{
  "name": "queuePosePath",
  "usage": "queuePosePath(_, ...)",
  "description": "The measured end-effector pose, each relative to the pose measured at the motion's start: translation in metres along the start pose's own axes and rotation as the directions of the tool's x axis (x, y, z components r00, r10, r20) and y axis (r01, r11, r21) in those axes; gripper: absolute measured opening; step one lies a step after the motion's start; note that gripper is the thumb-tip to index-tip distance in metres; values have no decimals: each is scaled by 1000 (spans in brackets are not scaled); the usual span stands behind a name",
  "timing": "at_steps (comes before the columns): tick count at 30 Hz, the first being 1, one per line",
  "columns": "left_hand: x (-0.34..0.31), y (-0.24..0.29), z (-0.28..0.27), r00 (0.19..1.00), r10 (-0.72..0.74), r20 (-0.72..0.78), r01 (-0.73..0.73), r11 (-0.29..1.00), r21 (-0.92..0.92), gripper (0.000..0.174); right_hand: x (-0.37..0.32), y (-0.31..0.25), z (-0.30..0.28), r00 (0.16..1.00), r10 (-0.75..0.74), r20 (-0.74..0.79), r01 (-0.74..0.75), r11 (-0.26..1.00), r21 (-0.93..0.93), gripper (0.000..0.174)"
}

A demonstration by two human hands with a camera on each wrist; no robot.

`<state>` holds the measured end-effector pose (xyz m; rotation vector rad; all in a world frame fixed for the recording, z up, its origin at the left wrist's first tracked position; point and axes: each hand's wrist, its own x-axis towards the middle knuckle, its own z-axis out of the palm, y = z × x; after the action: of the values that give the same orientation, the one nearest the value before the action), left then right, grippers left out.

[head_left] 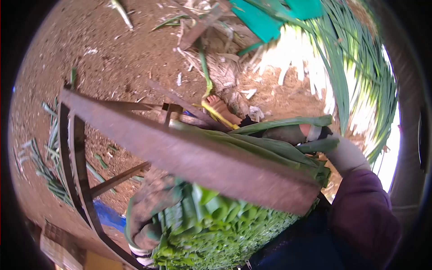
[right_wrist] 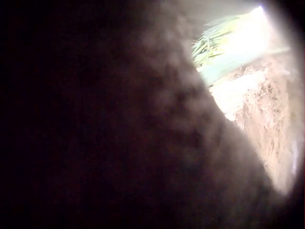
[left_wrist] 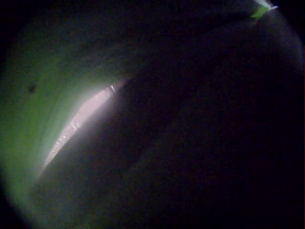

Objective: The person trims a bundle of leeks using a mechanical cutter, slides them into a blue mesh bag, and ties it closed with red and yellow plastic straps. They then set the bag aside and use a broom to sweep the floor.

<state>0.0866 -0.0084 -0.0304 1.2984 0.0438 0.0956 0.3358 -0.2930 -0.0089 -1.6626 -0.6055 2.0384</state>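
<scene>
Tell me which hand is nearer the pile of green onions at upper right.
Right. In the head view, the right hand is below and left of the green onion pile, among long leaves; the left hand is farther off, at the left of the leaf bundle.

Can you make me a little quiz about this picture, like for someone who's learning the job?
1. True or false: the left hand is touching the green bundle.

2. In the head view, what colour is the sleeve at the right-hand side?
A) Yellow
B) Purple
C) White

3. Fill in the blanks: in the head view, the big pile of white-stemmed stalks lies toward the ____ ____ of the picture.

Key: 1. True. 2. B. 3. Top right.
</scene>
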Motion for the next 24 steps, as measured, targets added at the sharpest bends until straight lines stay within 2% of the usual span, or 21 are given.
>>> queuePosePath(3,-3,-6,2,1000,-17,-7,17,1000,-1,64,-21,12,4,994,91,-66,-95,994,-60,30)
queuePosePath(5,-3,-11,6,999,-25,-21,25,1000,-4,63,-44,48,-1,985,128,117,-59,881,-469,26)
queuePosePath(7,-4,-12,7,999,-25,-26,25,1000,-9,63,-66,65,-8,893,369,259,-261,891,-372,22)
queuePosePath(9,-5,-11,6,1000,-12,-23,11,1000,-10,62,-92,49,-19,870,394,296,-323,910,-261,23)
queuePosePath(10,-6,-9,6,1000,-3,-17,2,1000,-11,62,-103,48,-27,930,359,81,-301,868,-395,24)
queuePosePath(11,-7,-8,4,1000,6,-18,-6,1000,-11,62,-110,45,-37,955,269,-125,-293,800,-523,25)
queuePosePath(12,-8,-5,3,1000,20,-9,-20,1000,-10,61,-110,39,-50,943,128,-306,-303,708,-638,27)
queuePosePath(13,-9,-6,3,999,32,-3,-32,999,-12,61,-102,20,-61,888,10,-460,-213,895,-392,30)
queuePosePath(15,-8,-4,2,998,59,15,-59,998,-10,60,-75,-81,-71,779,36,-626,-129,986,-103,35)
queuePosePath(16,-7,1,1,997,70,40,-70,998,0,59,-59,-133,-65,812,-116,-572,-39,967,-252,33)
queuePosePath(17,-2,3,-1,995,79,62,-80,997,9,57,-40,-158,-63,847,-234,-477,91,949,-303,38)
queuePosePath(18,0,8,-4,993,76,92,-79,996,32,56,0,-185,-58,943,-241,-228,157,930,-333,41)
queuePosePath(20,-3,8,-5,991,106,84,-108,994,28,55,41,-174,-54,976,-206,-74,162,907,-388,47)
queuePosePath(21,-6,7,-7,991,107,84,-109,994,24,54,57,-164,-42,980,-199,4,194,951,-239,49)
queuePosePath(22,-8,9,-7,990,135,39,-137,989,57,54,65,-155,-30,996,-91,22,93,974,-208,49)
queuePosePath(23,-9,11,-6,987,158,-3,-157,984,87,53,72,-145,-14,952,-275,134,299,930,-215,45)
queuePosePath(24,-10,12,-5,983,179,-37,-173,978,114,53,69,-143,0,960,-212,181,222,974,-39,43)
